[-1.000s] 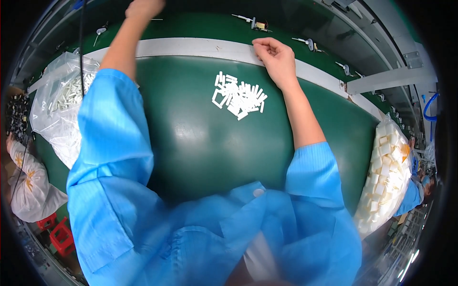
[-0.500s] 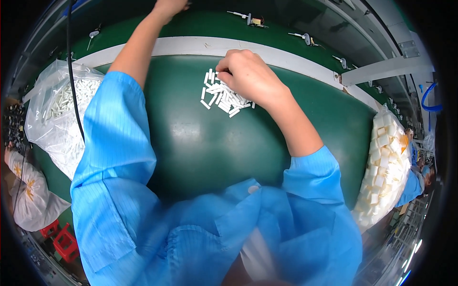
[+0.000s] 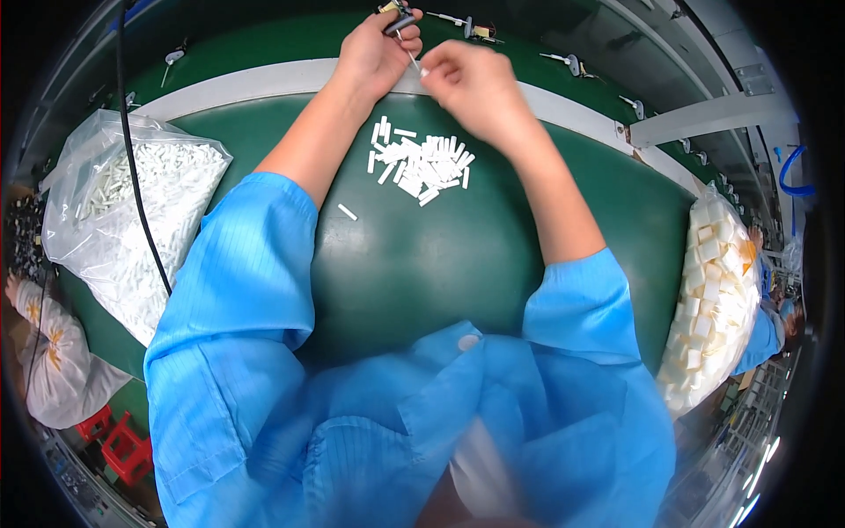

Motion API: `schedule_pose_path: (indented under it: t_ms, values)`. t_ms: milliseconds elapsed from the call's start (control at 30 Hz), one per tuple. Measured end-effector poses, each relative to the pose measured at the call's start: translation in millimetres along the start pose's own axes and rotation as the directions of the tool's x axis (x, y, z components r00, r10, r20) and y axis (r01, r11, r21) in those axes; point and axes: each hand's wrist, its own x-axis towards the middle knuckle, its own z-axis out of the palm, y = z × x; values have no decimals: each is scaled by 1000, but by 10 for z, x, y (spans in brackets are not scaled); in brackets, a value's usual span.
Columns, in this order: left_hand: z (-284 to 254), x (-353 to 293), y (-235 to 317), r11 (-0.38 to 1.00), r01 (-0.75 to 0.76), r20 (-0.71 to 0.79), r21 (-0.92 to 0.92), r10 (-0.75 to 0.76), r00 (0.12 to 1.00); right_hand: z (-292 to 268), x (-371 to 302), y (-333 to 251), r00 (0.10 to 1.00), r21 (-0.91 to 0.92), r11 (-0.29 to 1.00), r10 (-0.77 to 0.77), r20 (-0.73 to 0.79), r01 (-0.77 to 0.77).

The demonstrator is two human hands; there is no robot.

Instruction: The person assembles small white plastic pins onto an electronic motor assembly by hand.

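Note:
Over the white rail, my left hand (image 3: 374, 57) grips a small grey-and-yellow assembly (image 3: 399, 21) with a thin lead hanging toward my other hand. My right hand (image 3: 475, 88) is closed in a pinch on a short white tube (image 3: 424, 73), at the end of that lead. Whether the tube sits around the lead or just touches it, I cannot tell. Nearer to me than both hands, a pile of short white tubes (image 3: 418, 165) lies on the green table (image 3: 422, 264). One loose tube (image 3: 348, 212) rests apart at its left.
A clear bag of white tubes (image 3: 189, 180) lies at the left, with a black cable (image 3: 132, 167) across it. At the right stands a bag of cream blocks (image 3: 709, 290). Similar assemblies (image 3: 466, 26) lie beyond the white rail (image 3: 255, 84). Co-workers are at both sides.
My left hand has come back to the right, now with an assembly in it. The right hand has lifted off the pile with a tube and moved up to meet it. One tube now lies apart.

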Motion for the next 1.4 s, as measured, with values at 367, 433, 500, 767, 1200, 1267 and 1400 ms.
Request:
schedule_pose_path:
  t_ms: [367,433,500,767,1200,1267,1400]
  values:
    - [27,31,153,971,88,110,-220,-65,992,124,45,236,952,358,882,293,90,-306]
    - [73,3,144,976,79,62,-203,-68,996,117,36,224,936,362,863,331,124,-353]
    - [100,-22,138,979,87,68,-184,-76,995,100,46,190,932,368,857,336,135,-362]
    - [241,-114,28,989,88,168,-115,-68,983,101,86,206,927,564,751,365,82,-345]
    - [489,-362,-253,974,-39,-82,224,59,995,22,34,199,911,-264,947,-262,-319,180]
    - [497,-325,-232,978,49,-125,201,-24,992,17,27,186,917,-352,915,-300,-263,198]
    - [605,-76,70,858,30,-18,512,-24,1000,-45,66,30,964,-185,980,-115,-238,71]
